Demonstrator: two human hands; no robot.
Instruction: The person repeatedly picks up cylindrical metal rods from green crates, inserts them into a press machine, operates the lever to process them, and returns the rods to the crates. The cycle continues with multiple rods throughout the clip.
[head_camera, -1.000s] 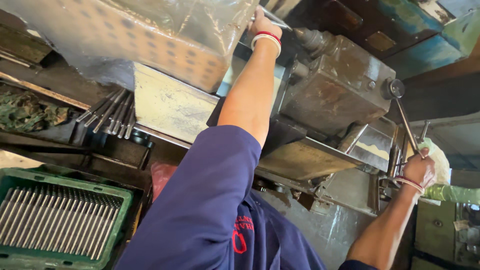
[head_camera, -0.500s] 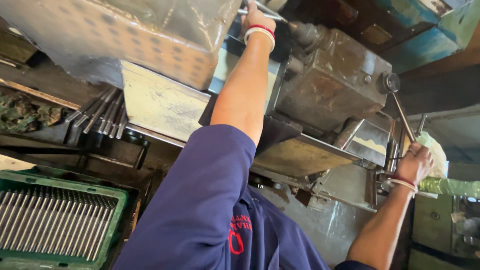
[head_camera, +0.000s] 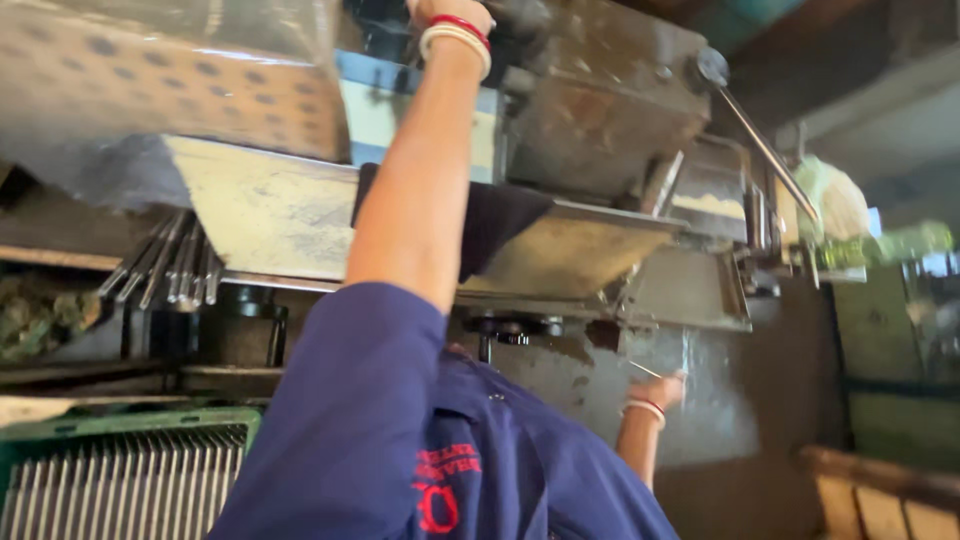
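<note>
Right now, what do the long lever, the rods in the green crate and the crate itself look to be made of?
Long lever: bare steel by its look, with a bright glint along the shaft. Rods: likely steel, uniform dull grey with a pale sheen. Green crate: probably moulded plastic, with a flat matte colour and thick rounded rim.

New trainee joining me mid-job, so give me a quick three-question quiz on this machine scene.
1. True or false: the green crate holds metal rods lying side by side.
2. Where is the right hand? A) on the lever's wrapped handle. B) low, in front of the machine's grey front panel. C) inside the crate.
3. Fill in: the bangles on the raised left wrist are red and ____.

Key: 1 true; 2 B; 3 white.
</note>
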